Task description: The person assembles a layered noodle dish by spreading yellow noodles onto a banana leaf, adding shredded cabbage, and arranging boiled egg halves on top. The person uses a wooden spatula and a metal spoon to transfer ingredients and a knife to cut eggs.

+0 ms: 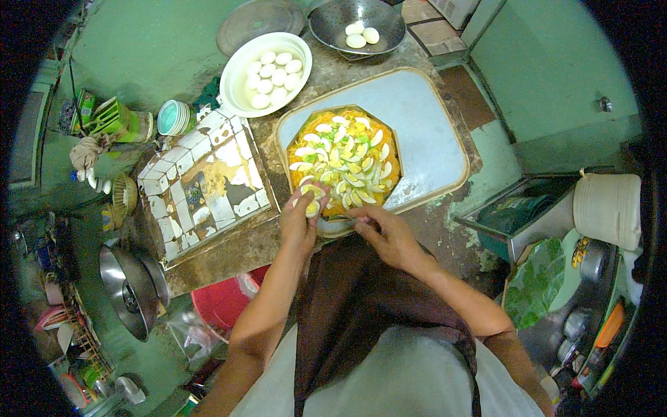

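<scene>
An octagonal platter of orange noodle-like food [302,142] stands on a pale blue tray [431,139]. Egg wedges [353,149] and bits of chopped green cover much of the food. My left hand [299,224] is closed around cut boiled egg pieces [314,203], yolk showing, above the platter's near-left edge. Beside it, at the near edge, my right hand [385,236] has its fingers pinched together. Something thin seems to stick out of them toward the left hand, but too little shows to name it.
Peeled eggs fill a white basin [229,87] at the far left of the counter; several more sit in a dark perforated bowl [326,28]. A tiled sink [167,229] with chipped edges adjoins on the left. On the right stand a white bucket [606,208] and large green leaves [535,285].
</scene>
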`<state>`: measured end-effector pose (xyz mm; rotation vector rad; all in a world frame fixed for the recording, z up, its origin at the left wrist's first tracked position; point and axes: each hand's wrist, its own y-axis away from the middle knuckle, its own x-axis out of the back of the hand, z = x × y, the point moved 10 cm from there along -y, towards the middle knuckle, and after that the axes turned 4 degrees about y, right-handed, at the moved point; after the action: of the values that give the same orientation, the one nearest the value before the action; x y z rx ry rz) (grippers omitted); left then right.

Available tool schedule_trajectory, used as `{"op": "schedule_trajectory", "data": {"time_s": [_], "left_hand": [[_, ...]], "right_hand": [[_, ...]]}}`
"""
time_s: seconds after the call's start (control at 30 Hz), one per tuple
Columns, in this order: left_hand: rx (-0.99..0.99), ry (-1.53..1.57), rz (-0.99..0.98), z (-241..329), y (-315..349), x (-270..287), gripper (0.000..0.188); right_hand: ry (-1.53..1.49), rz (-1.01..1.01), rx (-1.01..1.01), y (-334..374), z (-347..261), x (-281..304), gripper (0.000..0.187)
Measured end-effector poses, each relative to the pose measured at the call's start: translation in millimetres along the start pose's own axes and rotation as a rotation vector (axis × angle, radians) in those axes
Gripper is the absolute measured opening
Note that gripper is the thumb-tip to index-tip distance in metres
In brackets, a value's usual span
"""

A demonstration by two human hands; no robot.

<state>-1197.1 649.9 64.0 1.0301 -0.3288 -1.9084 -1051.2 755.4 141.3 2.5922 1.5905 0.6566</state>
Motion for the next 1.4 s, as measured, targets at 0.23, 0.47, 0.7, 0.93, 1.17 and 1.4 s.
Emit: {"op": "schedule_trajectory", "data": {"time_s": [0.23,0.47,0.7,0.93,1.17,1.4], "left_hand": [[0.08,0.068,-0.067,-9.3,7.2,-0.1,0.033],[0.161,0.101,-0.174,-13.5,-10.8,-15.3,0.037],[0.221,-0.087,-0.218,-10.2,-29.8,-14.1,0.044],[0.08,-0.062,-0.393,75.8,-65.8,-94.5,0.037],[-0.036,-0.381,-0.751,103.3,-202.5,-300.9,0.041],[-0.099,-1.601,-0.653,42.6,-345.2,-336.5,0.03]], "right_hand": [[0.118,0.104,0.131,1.7,-1.1,-9.2,0.025],[0.23,0.266,0.121,-10.9,5.9,1.2,0.025],[-0.6,0.112,-0.426,-1.8,35.6,-23.7,0.028],[-0.254,0.513,-0.186,6.8,42.6,87.3,0.03],[0.297,0.641,-0.093,-53.7,80.2,183.6,0.026],[0.524,0.506,0.148,-102.9,77.6,208.9,0.023]]}}
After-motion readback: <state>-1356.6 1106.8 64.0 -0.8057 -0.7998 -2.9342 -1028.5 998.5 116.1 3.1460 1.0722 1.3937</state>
